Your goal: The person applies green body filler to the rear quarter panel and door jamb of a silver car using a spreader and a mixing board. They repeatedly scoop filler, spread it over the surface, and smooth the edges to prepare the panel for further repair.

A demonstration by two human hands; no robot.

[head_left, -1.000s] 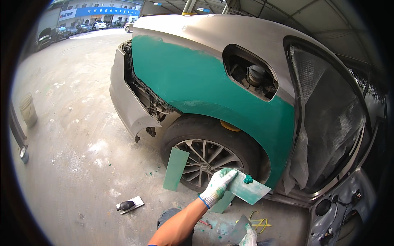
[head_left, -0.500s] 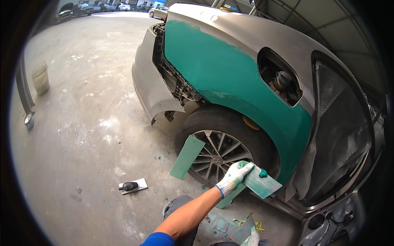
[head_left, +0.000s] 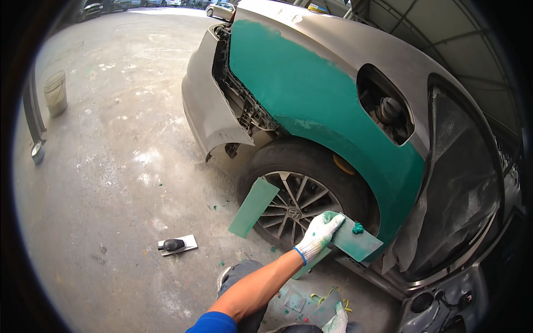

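My left hand [head_left: 322, 236], in a white glove stained green, is closed on the edge of a flat putty board [head_left: 356, 242] held out in front of the car's rear wheel [head_left: 294, 213]. A small lump of green putty [head_left: 358, 228] sits on the board. Low in the picture, my gloved right hand [head_left: 336, 322] is cut off by the lower edge; it grips a thin, greenish-grey putty spreader [head_left: 326, 308]. Beyond both hands, smooth green filler [head_left: 300, 83] covers the rear quarter panel from the bumper gap around the wheel arch.
A green panel [head_left: 254, 206] leans on the tyre. A sanding block [head_left: 173, 244] with a dark knob lies on the concrete floor. The rear bumper [head_left: 208, 102] hangs partly loose. Plastic sheeting [head_left: 461, 183] covers the door opening. A bucket [head_left: 55, 93] stands far left.
The whole view has shifted slightly. My left hand and the putty board stay almost in place before the wheel; my right hand has moved a little to the left in the picture.
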